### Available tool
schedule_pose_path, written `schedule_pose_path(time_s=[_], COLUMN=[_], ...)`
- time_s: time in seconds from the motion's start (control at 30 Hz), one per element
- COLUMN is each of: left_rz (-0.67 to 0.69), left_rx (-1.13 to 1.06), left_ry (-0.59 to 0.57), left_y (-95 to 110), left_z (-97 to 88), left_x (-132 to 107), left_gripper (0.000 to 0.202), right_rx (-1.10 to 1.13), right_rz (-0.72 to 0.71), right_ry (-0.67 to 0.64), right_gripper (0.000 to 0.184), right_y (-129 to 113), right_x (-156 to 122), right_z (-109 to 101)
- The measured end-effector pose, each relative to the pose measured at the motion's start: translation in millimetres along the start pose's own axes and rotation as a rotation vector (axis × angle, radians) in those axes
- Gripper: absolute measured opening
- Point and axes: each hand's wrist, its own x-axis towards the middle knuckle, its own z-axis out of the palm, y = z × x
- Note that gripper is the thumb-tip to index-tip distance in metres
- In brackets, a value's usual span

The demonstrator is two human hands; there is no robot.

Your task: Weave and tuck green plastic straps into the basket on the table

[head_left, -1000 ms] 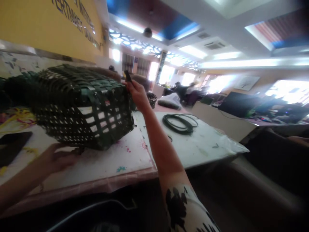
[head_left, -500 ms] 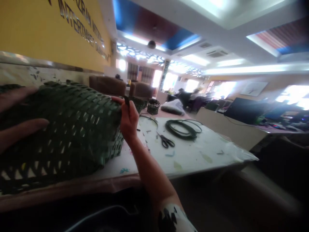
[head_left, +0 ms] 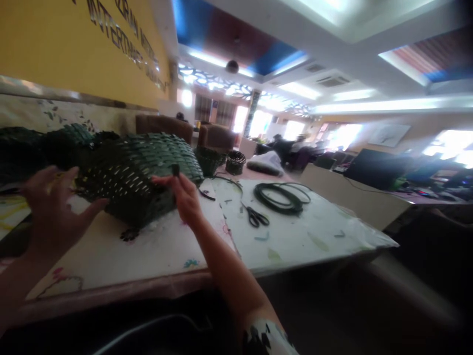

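A large woven basket of dark green flat strips lies tilted on the table in front of me. At its near right side, my right hand is closed, with the short end of a dark strip sticking up from between the fingers. My left hand is open at the left end of the basket, fingers spread and thumb apart. Whether its fingertips touch the weave I cannot tell. Black-handled scissors lie to the right, beside a coil of green strip.
Behind the basket stand a small woven basket and a white plastic bag with something dark in it. Strip offcuts are scattered on the covered table. Dark green woven pieces are at the left, by the wall.
The basket has moved away from me and turned, baring the table's near part. My left hand has come off its side and spread. My right hand has shifted slightly left and down.
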Motion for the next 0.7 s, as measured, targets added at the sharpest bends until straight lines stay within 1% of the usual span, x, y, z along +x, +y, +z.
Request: schedule_pose_path(time_s=[0.03,0.07,0.1,0.13,0.17,0.2,0.23,0.27,0.3,0.37,0.4,0.5,0.57,0.63,0.7], left_rz=[0.084,0.135,0.149,0.102,0.013,-0.1,-0.201,-0.268,-0.307,-0.327,-0.331,-0.363,-0.385,-0.418,-0.432], left_rx=[0.006,-0.004,-0.032,-0.09,-0.173,-0.236,-0.232,-0.198,-0.162,-0.101,-0.095,-0.108,-0.119,-0.125,-0.127], left_ry=[0.065,0.089,0.101,0.091,0.075,0.012,-0.059,-0.108,-0.142,-0.161,-0.159,-0.18,-0.186,-0.193,-0.195], left_y=[2,2,1,-2,-5,-9,-11,-13,-13,-9,-5,11,20,23,21], left_z=[0.6,1.6,3.1,4.8,6.7,8.6,10.6,12.5,14.4,17.8,19.4,24.2,28.8,35.2,43.0], left_x=[6,14,23,34,45,55,64,71,77,83,85,87,89,93,96], left_gripper=[0.089,0.095,0.106,0.117,0.124,0.127,0.123,0.113,0.101,0.08,0.076,0.076,0.076,0.077,0.079], right_rx=[0.003,0.002,-0.007,-0.023,-0.042,-0.057,-0.061,-0.052,-0.038,-0.032,-0.05,-0.215,-0.362,-0.482,-0.541], right_rz=[-0.019,-0.036,-0.041,-0.033,-0.018,0.001,0.016,0.027,0.031,0.032,0.025,-0.055,-0.115,-0.132,-0.121], right_ry=[-0.022,-0.036,-0.043,-0.04,-0.031,-0.02,-0.007,-0.001,0.001,-0.005,0.001,0.059,0.091,0.095,0.101], right_gripper=[0.036,0.035,0.034,0.034,0.035,0.037,0.037,0.037,0.036,0.033,0.032,0.029,0.032,0.034,0.031], right_y=[1,2,2,3,4,5,6,8,9,11,12,16,20,26,33], right_x=[0,0,2,3,6,9,12,15,19,24,26,28,25,21,17], right_z=[3,5,6,6,5,3,0,-2,-5,-11,-13,-24,-33,-44,-54])
